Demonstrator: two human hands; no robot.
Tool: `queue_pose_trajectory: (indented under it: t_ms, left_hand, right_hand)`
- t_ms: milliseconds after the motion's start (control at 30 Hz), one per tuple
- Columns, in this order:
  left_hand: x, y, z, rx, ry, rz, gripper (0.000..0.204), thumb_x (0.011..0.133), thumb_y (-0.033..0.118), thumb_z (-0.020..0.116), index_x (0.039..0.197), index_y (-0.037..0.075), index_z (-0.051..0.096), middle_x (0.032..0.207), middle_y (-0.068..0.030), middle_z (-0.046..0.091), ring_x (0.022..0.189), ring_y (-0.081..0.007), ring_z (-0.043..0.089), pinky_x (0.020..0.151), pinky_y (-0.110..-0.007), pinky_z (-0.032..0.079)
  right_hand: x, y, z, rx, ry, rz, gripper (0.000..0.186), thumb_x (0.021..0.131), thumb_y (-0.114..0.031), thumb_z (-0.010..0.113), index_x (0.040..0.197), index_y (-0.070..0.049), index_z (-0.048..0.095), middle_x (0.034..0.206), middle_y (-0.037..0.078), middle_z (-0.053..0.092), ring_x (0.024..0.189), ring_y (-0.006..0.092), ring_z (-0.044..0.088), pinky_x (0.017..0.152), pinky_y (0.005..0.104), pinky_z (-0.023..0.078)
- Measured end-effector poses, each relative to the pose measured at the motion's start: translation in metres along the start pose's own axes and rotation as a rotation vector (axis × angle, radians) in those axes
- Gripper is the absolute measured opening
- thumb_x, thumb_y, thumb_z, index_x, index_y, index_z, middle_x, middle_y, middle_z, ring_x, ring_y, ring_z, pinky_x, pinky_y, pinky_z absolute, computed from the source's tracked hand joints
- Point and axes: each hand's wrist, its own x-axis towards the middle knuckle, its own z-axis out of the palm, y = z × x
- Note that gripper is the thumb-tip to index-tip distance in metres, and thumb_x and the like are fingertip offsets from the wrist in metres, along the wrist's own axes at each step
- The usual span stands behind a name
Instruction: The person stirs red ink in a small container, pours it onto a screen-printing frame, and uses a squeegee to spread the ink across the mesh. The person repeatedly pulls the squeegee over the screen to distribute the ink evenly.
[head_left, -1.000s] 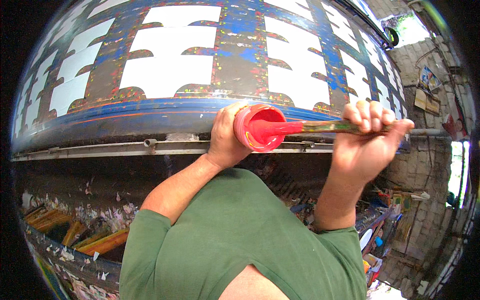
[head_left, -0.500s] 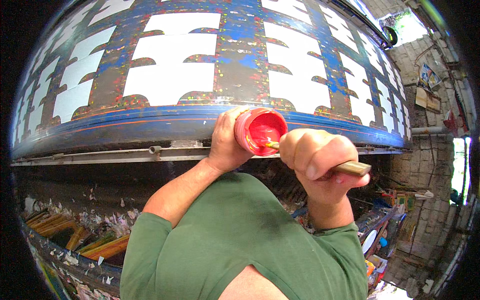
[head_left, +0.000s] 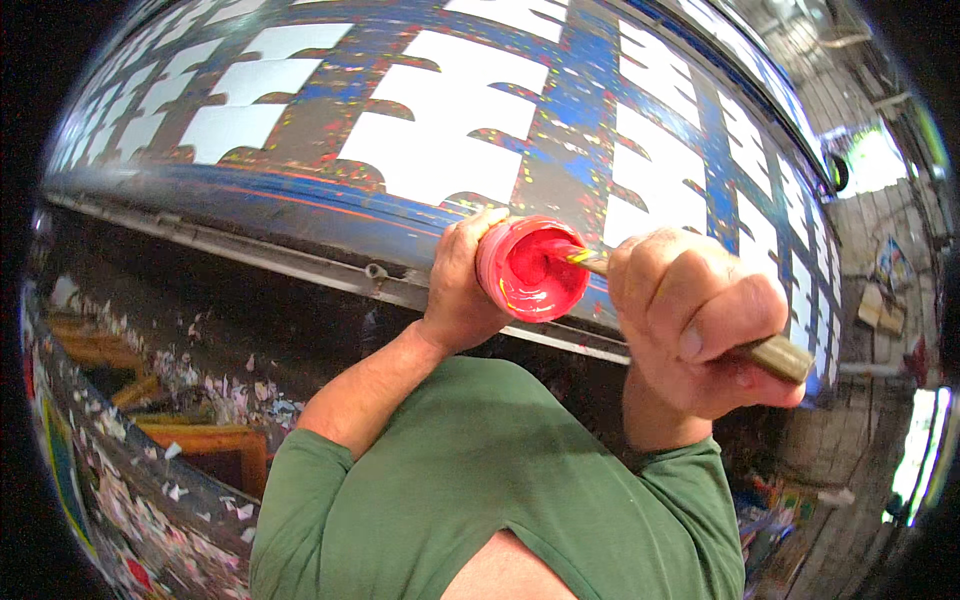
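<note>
My left hand (head_left: pixel 462 285) grips a small round pot of red paint (head_left: pixel 530 268), held up with its open mouth toward me. My right hand (head_left: pixel 690 325) is closed around the wooden handle of a paintbrush (head_left: pixel 775 353); the brush tip is dipped inside the pot and hidden in the red paint. Both hands are just in front of the near edge of a long paint-spattered printing table (head_left: pixel 300 205) covered with white shaped pieces of cloth (head_left: pixel 440 140) set in rows on a blue and grey surface.
A metal rail (head_left: pixel 280 262) runs along the table's near edge. Below it, at the left, lie yellow wooden frames (head_left: pixel 200 440) and scattered paper scraps. A bright doorway (head_left: pixel 920 450) and a brick floor show at the right.
My right hand drew back from holding the brush level across the pot and now pushes the brush tip down into the red paint. The view shifted left and closer.
</note>
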Motion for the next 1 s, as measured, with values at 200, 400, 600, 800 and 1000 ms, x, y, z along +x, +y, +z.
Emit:
queue_pose_trajectory:
  t_ms: [200, 400, 600, 800, 1000]
  left_hand:
    - [-0.009, 0.011, -0.038, 0.182, 0.208, 0.019, 0.094, 0.073, 0.020, 0.103, 0.149, 0.003, 0.050, 0.140, -0.0175, 0.064, 0.125, -0.0384, 0.065, 0.110, -0.050, 0.051]
    - [-0.037, 0.046, -0.046, 0.428, 0.352, -0.110, 0.098, 0.071, 0.017, 0.104, 0.150, 0.002, 0.049, 0.140, -0.0176, 0.064, 0.130, -0.0378, 0.064, 0.114, -0.050, 0.050]
    - [-0.075, 0.088, -0.021, 0.577, 0.490, -0.301, 0.102, 0.070, 0.016, 0.105, 0.153, 0.002, 0.048, 0.146, -0.0167, 0.061, 0.133, -0.0370, 0.061, 0.116, -0.047, 0.048]
    - [-0.111, 0.138, 0.008, 0.661, 0.634, -0.550, 0.102, 0.068, 0.017, 0.106, 0.152, 0.006, 0.050, 0.146, -0.0153, 0.060, 0.137, -0.0357, 0.059, 0.116, -0.046, 0.049]
    - [-0.128, 0.175, 0.019, 0.781, 0.704, -0.595, 0.106, 0.064, 0.021, 0.108, 0.151, 0.006, 0.049, 0.145, -0.0140, 0.060, 0.136, -0.0364, 0.059, 0.115, -0.047, 0.049]
  right_hand:
    - [0.021, 0.004, 0.014, 0.274, -0.178, 0.019, 0.064, 0.108, -0.076, 0.052, 0.089, -0.015, 0.058, 0.063, 0.000, 0.052, 0.049, 0.0196, 0.047, 0.045, 0.0384, 0.042]
    - [0.035, 0.013, 0.013, 0.400, -0.331, -0.231, 0.061, 0.108, -0.071, 0.055, 0.092, -0.012, 0.060, 0.068, 0.004, 0.054, 0.054, 0.0213, 0.052, 0.050, 0.0396, 0.045]
    - [0.009, 0.030, 0.008, 0.486, -0.212, 0.082, 0.047, 0.115, -0.047, 0.061, 0.096, -0.004, 0.064, 0.077, 0.005, 0.058, 0.062, 0.0168, 0.051, 0.058, 0.0365, 0.044]
    - [0.015, 0.021, -0.020, 1.010, 0.229, 0.565, 0.047, 0.111, -0.055, 0.065, 0.092, -0.012, 0.066, 0.079, -0.002, 0.049, 0.073, 0.0119, 0.042, 0.068, 0.0290, 0.038]
    - [0.003, -0.012, -0.013, 1.183, 0.093, 0.419, 0.050, 0.109, -0.060, 0.065, 0.101, -0.011, 0.067, 0.075, -0.001, 0.047, 0.070, 0.0145, 0.041, 0.067, 0.0314, 0.041]
